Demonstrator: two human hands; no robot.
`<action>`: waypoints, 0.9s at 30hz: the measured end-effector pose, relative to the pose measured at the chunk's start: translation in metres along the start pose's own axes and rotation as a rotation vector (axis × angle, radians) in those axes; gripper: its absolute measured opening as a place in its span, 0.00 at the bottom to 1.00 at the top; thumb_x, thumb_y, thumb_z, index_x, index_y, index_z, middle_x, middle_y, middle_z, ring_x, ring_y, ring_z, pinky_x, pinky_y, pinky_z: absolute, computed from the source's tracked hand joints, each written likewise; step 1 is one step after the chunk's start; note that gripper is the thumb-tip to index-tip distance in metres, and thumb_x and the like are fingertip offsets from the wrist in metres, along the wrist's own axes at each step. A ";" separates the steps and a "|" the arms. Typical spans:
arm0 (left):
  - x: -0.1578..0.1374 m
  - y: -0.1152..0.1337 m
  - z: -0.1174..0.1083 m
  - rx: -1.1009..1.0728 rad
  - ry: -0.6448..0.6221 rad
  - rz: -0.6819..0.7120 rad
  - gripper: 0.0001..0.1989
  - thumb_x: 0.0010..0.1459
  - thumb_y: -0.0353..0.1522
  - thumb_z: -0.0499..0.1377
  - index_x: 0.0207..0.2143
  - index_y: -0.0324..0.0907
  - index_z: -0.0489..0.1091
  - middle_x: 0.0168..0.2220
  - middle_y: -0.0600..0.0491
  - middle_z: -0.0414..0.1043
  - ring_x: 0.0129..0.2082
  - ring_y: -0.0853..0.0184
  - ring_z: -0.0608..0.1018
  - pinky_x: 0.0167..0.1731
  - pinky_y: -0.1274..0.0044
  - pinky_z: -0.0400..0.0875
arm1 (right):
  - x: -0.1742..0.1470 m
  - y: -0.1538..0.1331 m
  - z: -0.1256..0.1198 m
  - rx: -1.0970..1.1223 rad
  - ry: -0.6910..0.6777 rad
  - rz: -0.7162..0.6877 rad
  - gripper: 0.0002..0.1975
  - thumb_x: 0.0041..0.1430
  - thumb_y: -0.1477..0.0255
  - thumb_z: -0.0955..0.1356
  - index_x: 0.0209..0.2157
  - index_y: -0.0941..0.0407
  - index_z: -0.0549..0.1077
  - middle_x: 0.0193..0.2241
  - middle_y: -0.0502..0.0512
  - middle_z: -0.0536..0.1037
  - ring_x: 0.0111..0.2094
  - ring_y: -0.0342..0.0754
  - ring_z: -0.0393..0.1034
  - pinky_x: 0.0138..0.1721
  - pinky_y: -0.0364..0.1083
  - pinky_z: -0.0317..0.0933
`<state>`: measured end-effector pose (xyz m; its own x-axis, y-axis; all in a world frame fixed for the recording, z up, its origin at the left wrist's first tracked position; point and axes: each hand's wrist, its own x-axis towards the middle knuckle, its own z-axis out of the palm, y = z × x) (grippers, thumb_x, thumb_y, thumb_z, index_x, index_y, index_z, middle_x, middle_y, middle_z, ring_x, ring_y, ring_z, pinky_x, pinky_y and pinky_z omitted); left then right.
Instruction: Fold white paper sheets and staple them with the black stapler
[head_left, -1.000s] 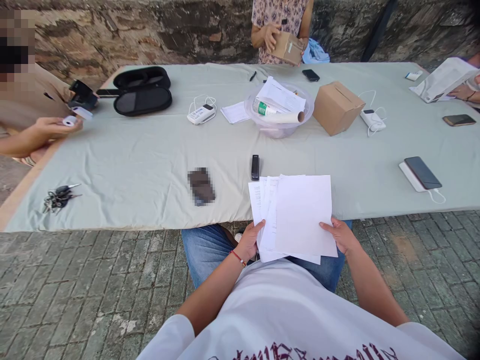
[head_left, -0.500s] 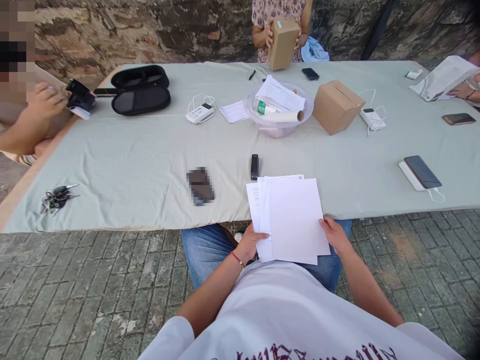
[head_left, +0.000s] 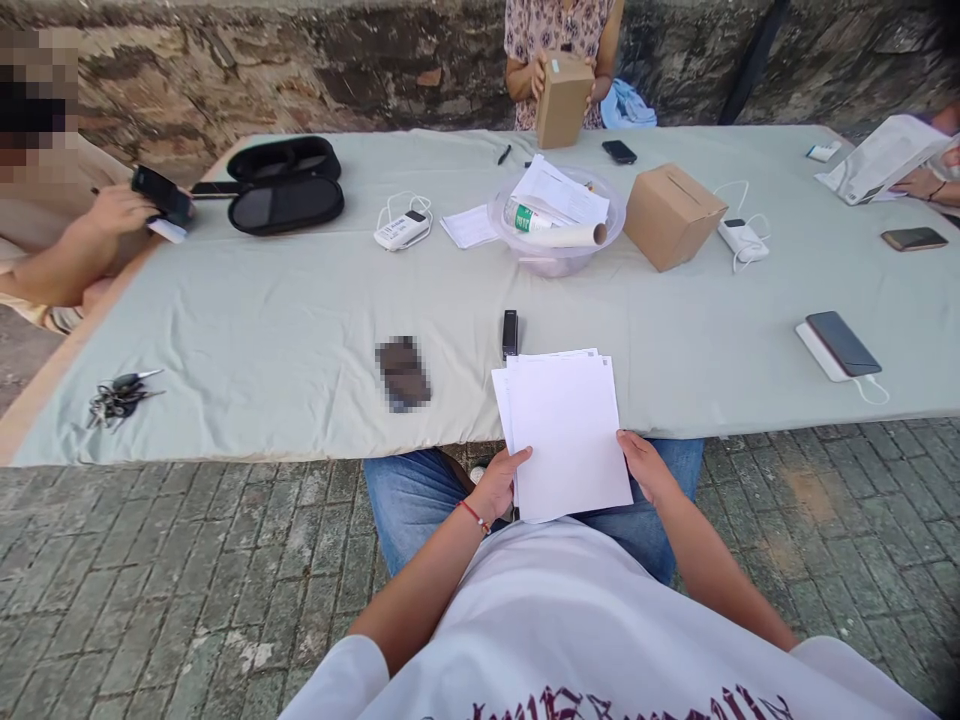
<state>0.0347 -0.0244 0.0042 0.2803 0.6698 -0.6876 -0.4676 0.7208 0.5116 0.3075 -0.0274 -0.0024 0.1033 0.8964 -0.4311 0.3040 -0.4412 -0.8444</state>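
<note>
A person is holding white papers [head_left: 566, 440] above the lap [head_left: 401, 505].
The left hand [head_left: 495, 482] is gripping one edge between its fingers; the right hand [head_left: 646, 470] is touching the other, grip unclear. Should the left loosen, uneven sheets could be slipping across the table [head_left: 300, 400] toward the black device [head_left: 510, 328] lying just beyond.
</note>
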 end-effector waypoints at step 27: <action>0.021 0.006 -0.006 -0.084 -0.185 -0.183 0.23 0.45 0.32 0.71 0.45 0.33 0.76 0.43 0.37 0.79 0.44 0.53 0.81 0.54 0.62 0.69 | 0.052 -0.051 -0.015 -0.288 -0.031 -0.125 0.29 0.64 0.53 0.61 0.61 0.50 0.63 0.53 0.58 0.75 0.50 0.57 0.71 0.53 0.57 0.63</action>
<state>0.0327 -0.0069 -0.0101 0.5112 0.5568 -0.6547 -0.4608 0.8206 0.3381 0.3117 0.0423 0.0234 0.0205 0.9391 -0.3431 0.5686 -0.2932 -0.7686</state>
